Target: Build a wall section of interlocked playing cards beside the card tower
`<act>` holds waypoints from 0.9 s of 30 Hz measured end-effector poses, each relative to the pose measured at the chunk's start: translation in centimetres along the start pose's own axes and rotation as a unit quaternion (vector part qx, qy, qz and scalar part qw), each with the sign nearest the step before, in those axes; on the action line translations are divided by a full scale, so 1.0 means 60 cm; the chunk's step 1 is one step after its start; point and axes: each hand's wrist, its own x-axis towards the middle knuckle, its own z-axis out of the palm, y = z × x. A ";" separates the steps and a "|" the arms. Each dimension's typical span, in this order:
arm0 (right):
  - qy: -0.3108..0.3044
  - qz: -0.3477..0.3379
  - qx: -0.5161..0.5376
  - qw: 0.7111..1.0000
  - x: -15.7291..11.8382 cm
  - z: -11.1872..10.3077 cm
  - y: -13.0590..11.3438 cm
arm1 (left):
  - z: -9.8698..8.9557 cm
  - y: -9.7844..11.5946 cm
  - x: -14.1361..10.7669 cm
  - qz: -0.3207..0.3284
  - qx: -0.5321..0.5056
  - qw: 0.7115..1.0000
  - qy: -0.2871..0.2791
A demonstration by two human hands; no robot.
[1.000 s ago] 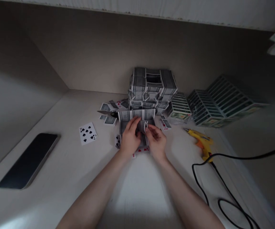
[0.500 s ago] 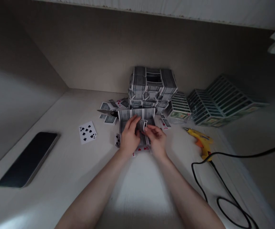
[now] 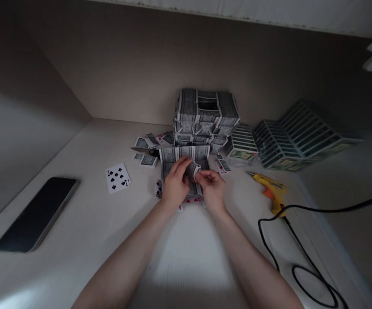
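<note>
Both hands are close together at the centre of the frame, with a small curled card (image 3: pixel 193 168) between them. The left hand (image 3: pixel 175 184) has its fingers arched over the card's left side, thumb tucked in below. The right hand (image 3: pixel 213 189) holds its right edge in a narrow pinch of thumb and forefinger, the other fingers folded loosely behind. I can't make out how firmly either one presses.

The curled card sits just above an open walled piece (image 3: pixel 169 156) covered in the same patterned card backs, and from here I can't tell whether the two touch. I'd judge this to be a shaping or fitting step, the card rounded between the fingertips. The next move seems to call for a light, even grip, so the curve doesn't crease or spring open, and for lining its edge up squarely.

The forearms come up from the lower left and lower right of the frame, slanting inward to meet at the middle. The wrists are low, and the backs of both hands show.

Behind the work, at upper centre, stands a tall card-covered box (image 3: pixel 186 105). A yellow glue gun (image 3: pixel 276 195) lies at centre right, well apart from the fingers.
</note>
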 end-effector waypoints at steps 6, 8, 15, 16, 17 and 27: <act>0.025 -0.008 -0.045 0.999 0.001 -0.003 -0.004 | 0.003 -0.003 0.000 0.011 -0.009 1.000 -0.016; 0.033 -0.012 -0.055 0.998 0.001 -0.004 -0.004 | 0.003 -0.002 -0.001 0.010 -0.009 1.000 -0.017; 0.033 -0.042 -0.082 0.995 0.000 -0.005 0.001 | 0.002 0.004 -0.001 0.003 -0.005 1.000 -0.006; 0.023 -0.047 -0.081 0.995 -0.001 -0.005 0.000 | 0.001 0.004 -0.001 -0.002 -0.004 1.000 0.000; 0.013 -0.052 -0.079 0.995 -0.002 -0.005 0.000 | 0.001 0.005 0.000 -0.008 -0.002 1.000 0.006; -0.052 -0.082 -0.126 0.987 -0.010 0.000 0.026 | -0.002 0.006 0.001 -0.011 0.038 0.999 0.021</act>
